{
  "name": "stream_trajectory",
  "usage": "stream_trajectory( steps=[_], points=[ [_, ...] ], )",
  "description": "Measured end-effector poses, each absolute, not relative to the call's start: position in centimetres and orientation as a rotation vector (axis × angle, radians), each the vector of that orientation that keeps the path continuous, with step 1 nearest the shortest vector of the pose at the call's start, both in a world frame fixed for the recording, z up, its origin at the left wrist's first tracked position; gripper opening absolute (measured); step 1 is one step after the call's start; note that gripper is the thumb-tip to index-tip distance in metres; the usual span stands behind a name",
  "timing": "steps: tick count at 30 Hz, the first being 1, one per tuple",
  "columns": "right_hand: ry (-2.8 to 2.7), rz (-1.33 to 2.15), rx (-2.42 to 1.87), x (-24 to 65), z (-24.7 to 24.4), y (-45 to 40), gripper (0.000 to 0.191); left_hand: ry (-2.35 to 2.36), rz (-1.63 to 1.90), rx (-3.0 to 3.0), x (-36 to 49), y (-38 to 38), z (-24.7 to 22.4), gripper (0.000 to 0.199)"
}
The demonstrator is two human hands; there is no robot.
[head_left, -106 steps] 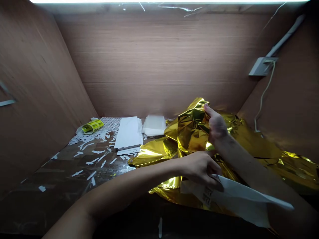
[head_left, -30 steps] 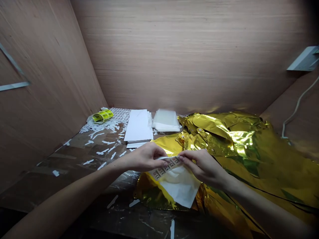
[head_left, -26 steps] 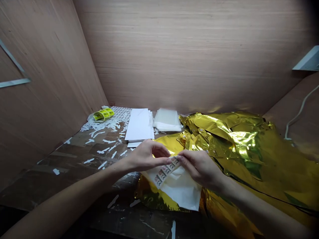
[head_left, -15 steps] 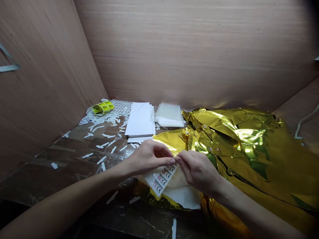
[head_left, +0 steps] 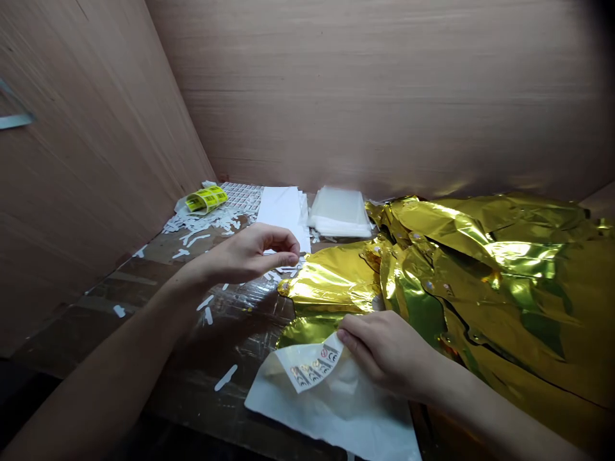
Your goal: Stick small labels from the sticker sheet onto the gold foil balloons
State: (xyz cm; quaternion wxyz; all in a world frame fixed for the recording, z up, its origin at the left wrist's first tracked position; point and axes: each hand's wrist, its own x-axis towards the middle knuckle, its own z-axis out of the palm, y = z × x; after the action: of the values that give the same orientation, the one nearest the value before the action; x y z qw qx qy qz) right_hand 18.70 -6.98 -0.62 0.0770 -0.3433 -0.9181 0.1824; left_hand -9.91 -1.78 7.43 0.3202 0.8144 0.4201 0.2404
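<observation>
My right hand (head_left: 384, 346) pinches the upper corner of a small white sticker strip (head_left: 314, 366) printed with CE marks. Beneath the strip lies a translucent whitish bag (head_left: 336, 416), close to the table's front edge. Up and to the left, my left hand (head_left: 264, 253) is raised over the table with thumb and fingertips brought together; whatever they may hold is too small to make out. Gold foil (head_left: 336, 278) lies just beyond the bag, between and behind my hands.
A big heap of gold foil (head_left: 519, 275) covers the right side. At the back stand a white card stack (head_left: 279, 208), clear bags (head_left: 340, 211), a sticker sheet (head_left: 243, 195) and a curled yellow label sheet (head_left: 206, 200). White scraps litter the brown table (head_left: 192, 384).
My left hand has left the sticker strip and moved up and left. My right hand, still on the strip, is lower, and more of the whitish bag shows near the front.
</observation>
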Motion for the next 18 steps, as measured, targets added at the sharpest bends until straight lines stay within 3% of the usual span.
stream_trajectory(
  steps=[8,18],
  points=[
    [-2.772,0.543,-0.996,18.6,-2.0,-7.2,0.032,1.119,0.249,2.417,-9.3,-0.7,3.9,0.014],
    [-2.741,0.562,-0.957,18.7,-2.3,-7.3,0.031,1.027,0.192,2.406,-8.6,-0.6,2.9,0.015]
  ],
)
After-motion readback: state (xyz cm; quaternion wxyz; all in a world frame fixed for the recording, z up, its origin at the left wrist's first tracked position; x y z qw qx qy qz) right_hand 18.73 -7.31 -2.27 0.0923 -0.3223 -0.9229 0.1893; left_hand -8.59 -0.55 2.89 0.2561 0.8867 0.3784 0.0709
